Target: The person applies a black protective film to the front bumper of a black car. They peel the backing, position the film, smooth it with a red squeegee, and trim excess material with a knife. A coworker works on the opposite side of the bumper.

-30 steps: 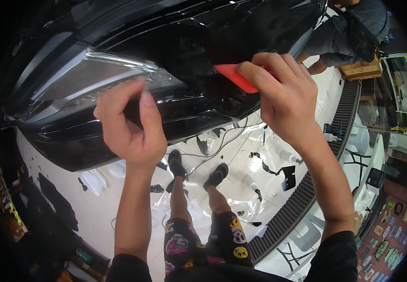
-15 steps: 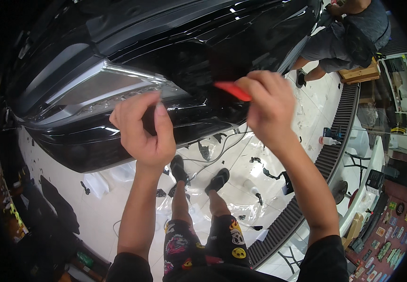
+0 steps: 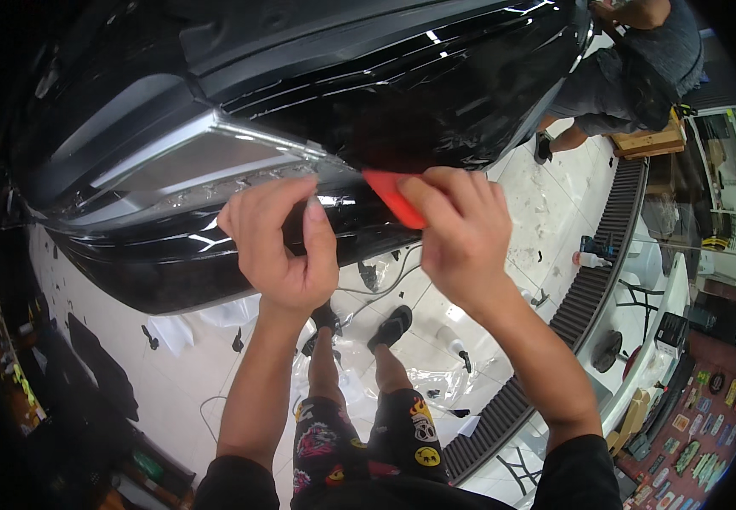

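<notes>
My right hand grips a red squeegee, a flat blade whose far edge meets the black body panel just past the headlight's pointed end. Close by on the left, my left hand is curled, its thumb and forefinger drawn toward each other in front of the headlight's lower edge. Whatever lies between those fingertips, if anything, is too small or clear to make out. The car headlight is a long, pale lens set in the glossy black car front.
A co-worker stands at the car's far right side. Black scraps and clear film lie on the tiled floor with a white bottle and a cable. A dark floor grate runs along the right.
The squeegee has come left and down in my right hand, toward the headlight's tip. My left hand has shifted slightly right and down, so both hands are closer together.
</notes>
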